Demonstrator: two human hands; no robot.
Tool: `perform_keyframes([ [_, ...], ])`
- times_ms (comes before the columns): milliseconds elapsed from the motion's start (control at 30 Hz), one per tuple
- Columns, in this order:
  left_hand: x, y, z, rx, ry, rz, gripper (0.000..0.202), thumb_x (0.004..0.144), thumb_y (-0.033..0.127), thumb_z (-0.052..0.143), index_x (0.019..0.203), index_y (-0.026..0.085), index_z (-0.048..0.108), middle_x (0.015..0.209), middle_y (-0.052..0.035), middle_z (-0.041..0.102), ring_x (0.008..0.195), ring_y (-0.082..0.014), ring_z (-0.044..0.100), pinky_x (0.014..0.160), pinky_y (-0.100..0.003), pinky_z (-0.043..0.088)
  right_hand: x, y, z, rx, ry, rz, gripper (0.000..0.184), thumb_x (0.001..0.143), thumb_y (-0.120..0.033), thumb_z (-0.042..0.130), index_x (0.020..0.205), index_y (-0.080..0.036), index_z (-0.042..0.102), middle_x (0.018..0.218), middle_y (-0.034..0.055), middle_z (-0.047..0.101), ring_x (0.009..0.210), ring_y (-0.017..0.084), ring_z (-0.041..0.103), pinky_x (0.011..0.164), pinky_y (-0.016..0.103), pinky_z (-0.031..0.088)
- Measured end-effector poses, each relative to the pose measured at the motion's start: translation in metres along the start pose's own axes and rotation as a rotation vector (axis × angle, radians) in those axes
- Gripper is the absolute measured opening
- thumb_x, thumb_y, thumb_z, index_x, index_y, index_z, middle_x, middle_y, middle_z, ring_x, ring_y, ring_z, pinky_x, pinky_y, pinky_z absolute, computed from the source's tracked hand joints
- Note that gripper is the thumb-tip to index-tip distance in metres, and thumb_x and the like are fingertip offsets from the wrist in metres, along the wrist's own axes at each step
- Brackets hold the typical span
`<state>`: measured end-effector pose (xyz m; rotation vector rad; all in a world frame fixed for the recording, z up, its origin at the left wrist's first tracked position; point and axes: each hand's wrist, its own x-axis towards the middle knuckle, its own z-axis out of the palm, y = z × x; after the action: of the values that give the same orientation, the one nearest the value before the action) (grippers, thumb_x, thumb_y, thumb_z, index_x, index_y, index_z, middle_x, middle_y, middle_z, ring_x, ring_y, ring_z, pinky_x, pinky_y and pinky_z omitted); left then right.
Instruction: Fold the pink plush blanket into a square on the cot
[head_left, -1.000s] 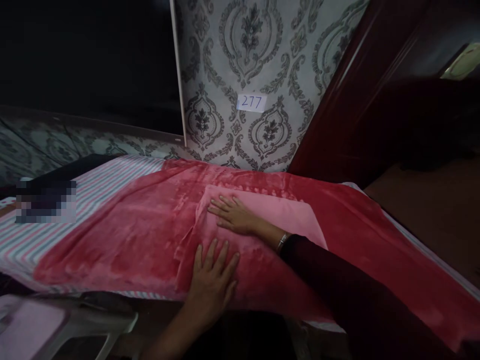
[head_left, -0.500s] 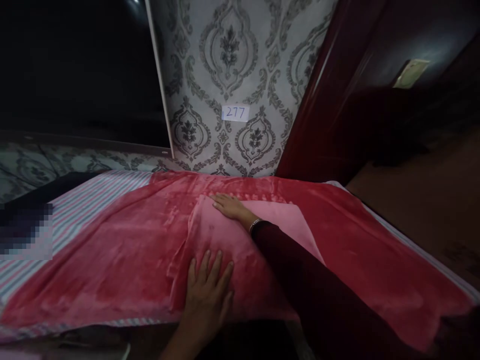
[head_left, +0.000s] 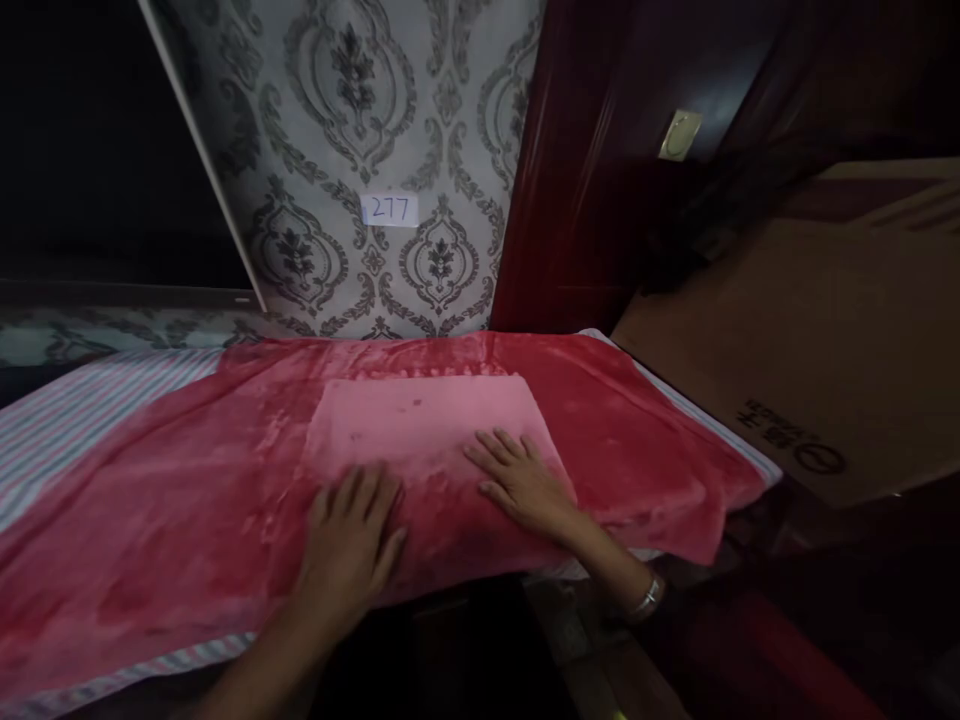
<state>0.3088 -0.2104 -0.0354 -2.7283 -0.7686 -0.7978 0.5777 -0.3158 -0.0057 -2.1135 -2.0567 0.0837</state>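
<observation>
From here, I see the folded cloth on the red spread, its pale part reaching far beyond my palms. My left grip rests flat near left, my right grip near right, fingers extended, clasping nothing.

dark screen, patterned wallpaper, cardboard box

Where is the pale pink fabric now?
In the head view, the pale pink fabric lies slightly left of centre amid red fabric, near the right hand.

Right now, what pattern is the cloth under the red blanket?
The cloth has pink, white and bluish stripes, clearest in the head view.
</observation>
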Motion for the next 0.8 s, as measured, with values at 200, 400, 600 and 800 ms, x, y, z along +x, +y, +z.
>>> perform_keyframes([
  [200, 0.127, 0.041, -0.002, -0.444, -0.472, 0.375, 0.056, 0.104, 0.046, 0.036, 0.156, 0.028, 0.04, 0.16, -0.0085, 0.044, 0.152, -0.0232, 0.034, 0.124, -0.052, 0.025, -0.001, 0.002, 0.015, 0.058, 0.087, -0.005, 0.053, 0.107, -0.047, 0.042, 0.156, -0.028, 0.042, 0.164, 0.0073, 0.036, 0.154, 0.031, 0.024, 0.125, 0.061, 0.016],
  [400, 0.216, 0.049, 0.086, -0.448, -0.74, 0.489, 0.054, 0.105, 0.038, 0.03, 0.157, 0.027, 0.038, 0.165, -0.0083, 0.034, 0.156, -0.0251, 0.024, 0.125, -0.06, 0.004, -0.001, 0.001, 0.021, 0.14, 0.115, 0.012, 0.055, 0.106, -0.052, 0.041, 0.157, -0.033, 0.04, 0.164, 0.0057, 0.037, 0.153, 0.03, 0.026, 0.126, 0.058, 0.014],
  [600, 0.253, 0.024, 0.133, -0.32, -0.574, 0.413, 0.061, 0.103, 0.049, 0.038, 0.16, 0.03, 0.032, 0.169, -0.0079, 0.024, 0.157, -0.0292, 0.017, 0.125, -0.058, 0.008, -0.001, 0.006, 0.03, 0.175, 0.111, 0.026, 0.056, 0.104, -0.056, 0.042, 0.158, -0.04, 0.037, 0.167, -0.0003, 0.03, 0.156, 0.029, 0.02, 0.126, 0.059, 0.015],
  [800, 0.266, 0.017, 0.153, -0.368, -0.508, 0.308, 0.058, 0.104, 0.049, 0.029, 0.156, 0.026, 0.041, 0.161, -0.0067, 0.043, 0.148, -0.0241, 0.038, 0.124, -0.043, 0.023, -0.003, 0.005, 0.033, 0.197, 0.114, 0.032, 0.06, 0.103, -0.052, 0.047, 0.16, -0.042, 0.031, 0.167, -0.0021, 0.029, 0.156, 0.029, 0.02, 0.126, 0.059, 0.016],
])
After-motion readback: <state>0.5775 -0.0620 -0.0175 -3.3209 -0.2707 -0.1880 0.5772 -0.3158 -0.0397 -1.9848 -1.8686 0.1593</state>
